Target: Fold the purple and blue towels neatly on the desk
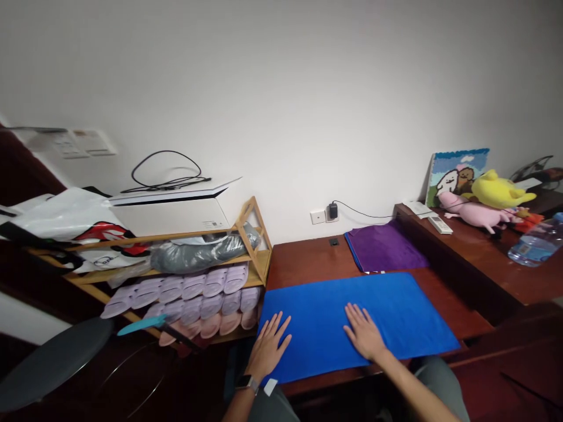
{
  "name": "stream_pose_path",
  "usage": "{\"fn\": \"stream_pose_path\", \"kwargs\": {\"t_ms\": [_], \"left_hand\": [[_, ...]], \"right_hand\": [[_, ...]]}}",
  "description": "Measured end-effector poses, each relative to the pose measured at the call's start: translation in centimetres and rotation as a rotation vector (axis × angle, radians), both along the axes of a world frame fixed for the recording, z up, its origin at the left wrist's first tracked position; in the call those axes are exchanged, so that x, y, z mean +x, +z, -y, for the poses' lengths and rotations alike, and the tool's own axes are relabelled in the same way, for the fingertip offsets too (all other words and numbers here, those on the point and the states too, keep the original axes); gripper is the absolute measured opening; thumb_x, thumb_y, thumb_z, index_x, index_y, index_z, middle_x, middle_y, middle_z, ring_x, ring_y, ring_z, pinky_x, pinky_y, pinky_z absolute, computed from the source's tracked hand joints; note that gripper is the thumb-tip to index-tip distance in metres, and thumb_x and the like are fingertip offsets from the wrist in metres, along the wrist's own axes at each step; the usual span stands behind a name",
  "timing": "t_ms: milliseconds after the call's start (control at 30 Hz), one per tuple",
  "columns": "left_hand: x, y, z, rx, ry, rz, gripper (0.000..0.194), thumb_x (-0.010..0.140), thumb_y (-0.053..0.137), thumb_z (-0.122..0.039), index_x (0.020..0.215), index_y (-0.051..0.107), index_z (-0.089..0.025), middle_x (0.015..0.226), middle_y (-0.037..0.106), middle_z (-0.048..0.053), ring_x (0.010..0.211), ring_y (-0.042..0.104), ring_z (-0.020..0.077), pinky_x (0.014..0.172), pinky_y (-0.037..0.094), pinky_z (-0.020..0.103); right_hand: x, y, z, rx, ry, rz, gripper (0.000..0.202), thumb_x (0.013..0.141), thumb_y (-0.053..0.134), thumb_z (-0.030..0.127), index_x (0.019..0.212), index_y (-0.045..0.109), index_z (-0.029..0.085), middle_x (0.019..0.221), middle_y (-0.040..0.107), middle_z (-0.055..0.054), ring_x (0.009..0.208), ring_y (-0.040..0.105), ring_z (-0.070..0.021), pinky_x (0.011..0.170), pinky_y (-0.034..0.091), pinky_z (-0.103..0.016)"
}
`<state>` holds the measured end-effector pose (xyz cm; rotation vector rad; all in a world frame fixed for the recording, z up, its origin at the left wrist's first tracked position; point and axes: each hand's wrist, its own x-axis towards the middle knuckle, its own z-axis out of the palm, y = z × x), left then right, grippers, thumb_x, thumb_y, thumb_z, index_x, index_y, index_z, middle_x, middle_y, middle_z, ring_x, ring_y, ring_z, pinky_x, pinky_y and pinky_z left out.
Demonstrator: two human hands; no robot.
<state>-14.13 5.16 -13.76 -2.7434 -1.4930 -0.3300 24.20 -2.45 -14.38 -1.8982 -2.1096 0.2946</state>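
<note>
A blue cloth (pixel 325 328) lies spread out on the reddish-brown desk (pixel 299 264), its near edge at the desk's front edge. My left hand (pixel 268 346) rests on the cloth's left end, fingers apart, holding nothing. On the middle of the cloth my right hand (pixel 364 334) lies palm down with its fingers stretched out. A small white tag (pixel 270 386) sticks out at the cloth's near left corner. Behind the cloth, to the right, is a folded purple cloth (pixel 389 247) with blue showing along its left edge.
A wooden rack (pixel 261 266) at the left bears slippers (pixel 193 284) and a white box (pixel 176 214). On the raised surface (pixel 492 258) at the right are plush toys (pixel 497 190), a remote (pixel 440 225) and a water bottle (pixel 534 249). A black plug (pixel 333 210) sits in the wall.
</note>
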Motion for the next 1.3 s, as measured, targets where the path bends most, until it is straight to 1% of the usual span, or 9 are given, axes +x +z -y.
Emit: {"fn": "stream_pose_path", "kwargs": {"t_ms": [200,333,467,700,833,933,1067,1200,1300], "left_hand": [[0.2,-0.1,-0.3,-0.008,-0.003,0.005,0.058,0.107,0.04,-0.053,0.162,0.025,-0.043,0.171,0.031,0.0,0.156,0.032,0.0252,0.125,0.03,0.051],[0.1,0.1,-0.2,-0.04,0.006,-0.004,0.059,0.106,0.04,-0.055,0.162,0.026,-0.043,0.171,0.03,0.0,0.156,0.031,0.026,0.126,0.029,0.052],[-0.1,0.0,-0.5,-0.045,0.004,-0.001,0.058,0.106,0.04,-0.055,0.161,0.029,-0.044,0.17,0.033,-0.002,0.155,0.033,0.0251,0.126,0.031,0.05],[2.0,0.8,-5.3,-0.007,0.072,0.013,0.055,0.107,0.034,-0.052,0.158,0.041,-0.034,0.168,0.038,0.002,0.155,0.034,0.0241,0.127,0.029,0.049],[2.6,0.1,-8.8,0.013,0.248,-0.024,0.058,0.107,0.033,-0.05,0.157,0.045,-0.025,0.166,0.04,0.01,0.155,0.033,0.0282,0.127,0.026,0.052],[2.0,-1.4,-10.1,0.014,0.326,-0.031,0.059,0.106,0.033,-0.052,0.158,0.044,-0.026,0.167,0.04,0.01,0.155,0.033,0.0301,0.125,0.029,0.054],[1.6,-2.5,-10.2,0.032,0.328,-0.036,0.061,0.105,0.031,-0.054,0.159,0.042,-0.028,0.168,0.036,0.01,0.156,0.031,0.0317,0.124,0.029,0.054],[1.8,-2.1,-9.9,0.034,0.337,-0.025,0.061,0.104,0.033,-0.056,0.157,0.045,-0.029,0.167,0.04,0.009,0.154,0.033,0.0324,0.122,0.031,0.053],[2.0,-1.0,-10.0,0.046,0.338,-0.035,0.057,0.103,0.037,-0.052,0.152,0.052,-0.03,0.162,0.047,0.009,0.149,0.041,0.0317,0.119,0.035,0.051]], "right_hand": [[19.9,-3.3,6.1,-0.072,-0.387,0.154,0.079,0.099,0.016,0.061,0.162,0.035,0.018,0.168,0.033,-0.008,0.157,0.026,-0.0282,0.128,0.021,-0.054],[27.5,-4.5,8.8,-0.107,-0.505,0.226,0.079,0.094,0.013,0.054,0.157,0.046,0.021,0.168,0.033,-0.01,0.158,0.022,-0.0287,0.127,0.021,-0.053],[25.0,-2.5,6.5,-0.029,-0.563,0.195,0.081,0.096,0.014,0.055,0.16,0.039,0.01,0.168,0.032,-0.014,0.158,0.024,-0.031,0.128,0.017,-0.054],[4.7,3.7,-4.4,0.049,-0.079,-0.014,0.073,0.105,0.016,0.059,0.164,0.03,0.017,0.17,0.027,-0.006,0.159,0.018,-0.0241,0.13,0.013,-0.048],[-0.8,4.0,-8.5,-0.056,0.071,-0.072,0.073,0.105,0.014,0.059,0.164,0.027,0.018,0.171,0.024,-0.007,0.16,0.016,-0.0232,0.13,0.012,-0.047],[2.0,2.9,-9.7,-0.106,0.026,-0.038,0.072,0.105,0.016,0.059,0.165,0.026,0.019,0.172,0.023,-0.007,0.16,0.015,-0.0227,0.13,0.009,-0.047],[11.7,1.3,-9.1,-0.149,-0.176,0.053,0.073,0.104,0.016,0.058,0.166,0.022,0.019,0.173,0.02,-0.006,0.16,0.012,-0.0222,0.13,0.007,-0.047],[21.9,-0.4,-7.2,-0.188,-0.441,0.125,0.073,0.103,0.017,0.055,0.166,0.02,0.018,0.173,0.02,-0.007,0.16,0.013,-0.0239,0.129,0.009,-0.049],[26.4,-1.3,-6.0,-0.227,-0.534,0.153,0.075,0.101,0.02,0.055,0.166,0.02,0.018,0.173,0.021,-0.006,0.16,0.015,-0.0254,0.129,0.012,-0.051]]}}
